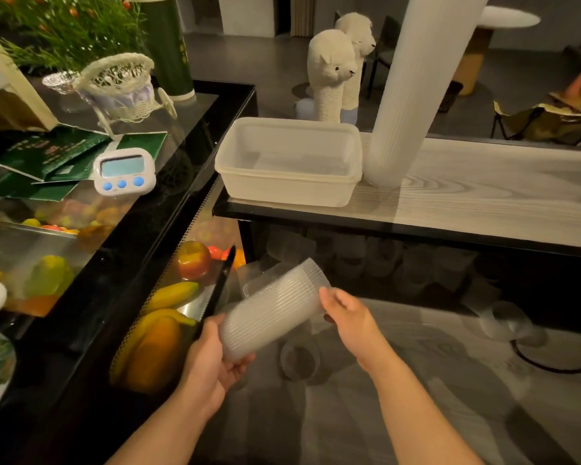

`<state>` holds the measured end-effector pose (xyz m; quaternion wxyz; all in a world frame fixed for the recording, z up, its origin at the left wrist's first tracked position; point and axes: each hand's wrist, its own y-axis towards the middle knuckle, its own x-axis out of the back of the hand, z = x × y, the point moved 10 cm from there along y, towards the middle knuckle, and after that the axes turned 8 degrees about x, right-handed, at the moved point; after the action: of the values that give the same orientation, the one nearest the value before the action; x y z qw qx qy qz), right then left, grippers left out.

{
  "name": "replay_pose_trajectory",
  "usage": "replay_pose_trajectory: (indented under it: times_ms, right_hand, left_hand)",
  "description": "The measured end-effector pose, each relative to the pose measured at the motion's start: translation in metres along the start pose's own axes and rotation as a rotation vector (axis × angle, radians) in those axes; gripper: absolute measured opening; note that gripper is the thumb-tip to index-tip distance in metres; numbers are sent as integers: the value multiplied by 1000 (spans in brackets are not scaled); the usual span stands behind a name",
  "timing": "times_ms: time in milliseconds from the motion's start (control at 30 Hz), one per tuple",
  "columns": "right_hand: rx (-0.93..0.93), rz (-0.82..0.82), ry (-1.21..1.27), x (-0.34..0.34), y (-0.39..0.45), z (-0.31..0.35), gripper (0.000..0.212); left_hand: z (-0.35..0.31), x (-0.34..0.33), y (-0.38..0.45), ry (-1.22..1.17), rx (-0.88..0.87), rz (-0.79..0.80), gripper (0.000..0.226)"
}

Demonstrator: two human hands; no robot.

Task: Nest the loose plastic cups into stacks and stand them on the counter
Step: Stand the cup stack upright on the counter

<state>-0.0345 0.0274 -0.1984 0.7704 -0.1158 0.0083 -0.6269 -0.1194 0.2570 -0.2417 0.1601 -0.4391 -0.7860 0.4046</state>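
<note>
From the head view, both hands are on a short stack of nested clear cups (pixel 272 313), held tilted in the air below the front edge of the wooden surface (pixel 483 196). The left hand (pixel 212 360) cups the narrow base, fingers curled round it. The right hand (pixel 349 317) grips the rim end, fingers wrapped behind. A tall cup stack (pixel 416 78) stands on the surface just beside a plastic tub (pixel 289 193), near its left edge.

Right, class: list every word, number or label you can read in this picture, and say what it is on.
None can be read.
Green booklets: pale print, too blurred to read.
Green cylinder: pale marks, too small to read.
Timer: screen shows no legible digits.
</note>
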Motion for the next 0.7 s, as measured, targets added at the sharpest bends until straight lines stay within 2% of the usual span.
replay_pose_trajectory:
  times_ms: [33,133,167,233,300,333,367,433,467,533,600,633,700]
  right_hand:
    - [-32,45,-2,-6,-5,2,37]
    - [-162,182,-44,-19,-16,-7,64]
    - [-161,186,-9,-21,-16,-7,67]
    - [-73,68,72,-18,-11,-10,55]
    - [-82,-166,-84,-6,-4,-40,34]
    - [-176,-234,-208,-4,-5,-64,34]
    - [-272,-234,-332,-8,-9,-89,44]
    - [-346,-86,-583,-24,-13,-128,55]
    - [-348,-36,-672,-29,-16,-137,49]
    - [-329,-41,-742,-26,-20,-140,33]
    - [-321,-157,-682,-11,-20,-136,30]
    - [-324,-232,-565,-1,-18,-133,31]
    - [-324,-415,-149,18,-18,-116,32]
  left_hand:
    - [-2,-1,-3,-3,-13,13,18]
    - [-12,3,-10,-17,-57,17,18]
    - [-15,4,-12,-30,-69,20,18]
    - [-20,4,-16,-49,-88,41,20]
    - [-20,4,-20,-50,-97,55,20]
    - [-19,6,-21,-53,-93,53,20]
    - [-16,9,-21,-61,-84,44,21]
    - [-12,16,-23,-74,-66,31,25]
    - [-11,20,-24,-71,-65,28,27]
    - [-8,27,-25,-55,-55,23,32]
    - [-6,33,-26,-56,-42,27,34]
    - [-5,35,-27,-59,-37,28,34]
    - [-4,38,-28,-57,-20,34,33]
